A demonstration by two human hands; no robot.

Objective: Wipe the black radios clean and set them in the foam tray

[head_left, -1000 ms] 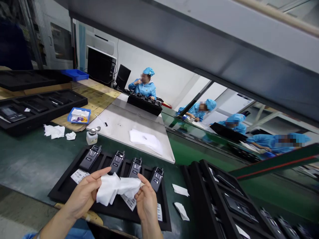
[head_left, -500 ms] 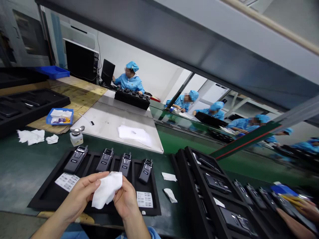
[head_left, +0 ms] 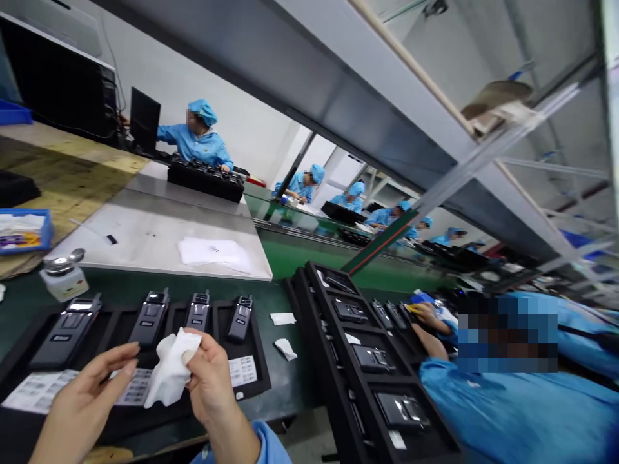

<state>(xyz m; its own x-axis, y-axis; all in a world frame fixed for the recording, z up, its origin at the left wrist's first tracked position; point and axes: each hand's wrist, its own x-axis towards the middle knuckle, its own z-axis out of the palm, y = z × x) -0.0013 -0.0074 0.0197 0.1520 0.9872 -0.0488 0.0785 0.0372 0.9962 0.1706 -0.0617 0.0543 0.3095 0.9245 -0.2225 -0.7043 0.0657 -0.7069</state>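
Note:
My right hand (head_left: pixel 210 377) pinches a crumpled white wipe (head_left: pixel 169 370) between thumb and fingers. My left hand (head_left: pixel 82 399) is just left of the wipe with its fingers stretched out, off the cloth. Both hands hover over a black foam tray (head_left: pixel 249 380) on the green bench. Several dark handheld devices (head_left: pixel 198 311) stand upright in a row in the tray's slots. Printed label sheets (head_left: pixel 240 370) lie flat in the tray in front of them.
A second black tray of devices (head_left: pixel 367 361) lies to the right, with a co-worker in blue (head_left: pixel 507 412) bent over it. Small white scraps (head_left: pixel 285 348) lie between the trays. A small white bottle (head_left: pixel 64 281), a grey plate with a white cloth (head_left: pixel 213 251) and other workers sit beyond.
My head has turned right, bringing the neighbouring co-worker into view. The wipe went from stretched between both hands to bunched in my right hand. My left hand has let go and opened.

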